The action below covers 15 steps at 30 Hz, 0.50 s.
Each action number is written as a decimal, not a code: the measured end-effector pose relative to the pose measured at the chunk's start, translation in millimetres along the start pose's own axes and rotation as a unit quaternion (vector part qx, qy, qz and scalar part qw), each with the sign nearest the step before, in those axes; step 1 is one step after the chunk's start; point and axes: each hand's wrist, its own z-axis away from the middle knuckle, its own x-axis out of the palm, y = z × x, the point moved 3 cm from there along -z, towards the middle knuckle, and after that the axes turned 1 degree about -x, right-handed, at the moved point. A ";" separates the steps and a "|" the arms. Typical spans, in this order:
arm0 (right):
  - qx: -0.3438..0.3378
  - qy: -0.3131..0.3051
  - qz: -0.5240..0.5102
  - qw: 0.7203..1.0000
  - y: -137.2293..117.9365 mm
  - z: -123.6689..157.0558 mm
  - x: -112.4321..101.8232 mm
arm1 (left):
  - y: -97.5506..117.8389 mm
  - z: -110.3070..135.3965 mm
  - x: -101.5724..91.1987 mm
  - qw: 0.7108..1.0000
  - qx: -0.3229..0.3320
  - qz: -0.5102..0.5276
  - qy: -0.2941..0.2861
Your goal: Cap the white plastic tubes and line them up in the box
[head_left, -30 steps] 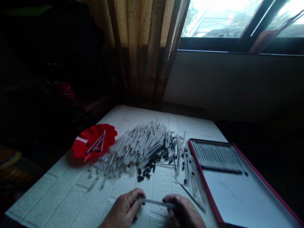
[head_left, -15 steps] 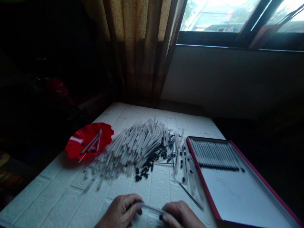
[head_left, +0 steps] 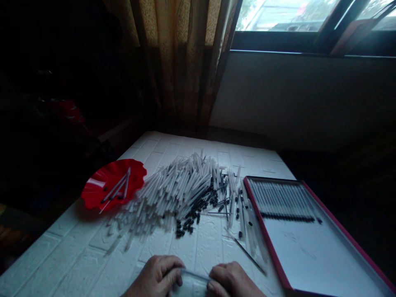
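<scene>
Holding clear tube [head_left: 195,274] over near table [head_left: 69,251], fingers closed on it: left hand [head_left: 157,275] at left end, right hand [head_left: 233,278] at right. Pile [head_left: 176,187] beyond hands, black caps [head_left: 186,227] at its near side. Red dish [head_left: 107,175] left of pile; box [head_left: 312,260] right, tube row [head_left: 283,200] in far part.

On the table [head_left: 77,251], a tube pile [head_left: 179,181] lies between a bowl [head_left: 93,192], left, and a tray [head_left: 300,251], right.
</scene>
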 end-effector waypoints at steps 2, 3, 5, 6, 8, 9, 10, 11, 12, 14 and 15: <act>-0.009 0.015 -0.008 1.000 1.7 0.8 0.9 | -2.2 -0.1 0.1 1.000 -0.003 0.004 -0.001; -0.014 0.022 -0.014 1.000 2.3 1.4 1.2 | -2.8 -0.1 0.2 1.000 -0.004 0.006 -0.001; -0.020 0.030 -0.025 0.999 2.9 2.5 1.5 | -3.4 -0.4 0.4 1.000 -0.007 0.015 -0.004; -0.021 0.034 -0.025 0.999 2.9 2.8 1.3 | -3.3 -0.6 0.5 1.000 -0.008 0.022 -0.006; -0.024 0.038 -0.011 0.999 2.2 2.7 0.9 | -2.4 -1.2 0.7 0.999 -0.007 0.033 -0.009; -0.027 0.036 0.000 0.999 1.7 2.3 1.0 | -1.7 -1.4 0.6 0.999 -0.006 0.036 -0.010; -0.035 0.034 0.013 0.999 1.1 1.8 1.3 | -0.8 -1.7 0.4 0.999 -0.005 0.035 -0.010; -0.045 0.033 0.025 0.998 0.6 1.1 1.9 | 0.1 -1.9 0.3 0.999 -0.003 0.032 -0.010; -0.057 0.035 0.035 0.997 0.2 0.4 2.6 | 1.0 -2.1 0.1 0.999 -0.001 0.030 -0.010; -0.079 0.045 0.048 0.995 0.1 -0.8 4.2 | 1.8 -2.5 -0.4 0.999 -0.002 0.031 -0.010; -0.087 0.052 0.054 0.993 0.1 -1.3 4.8 | 1.7 -2.8 -0.8 0.999 -0.002 0.033 -0.008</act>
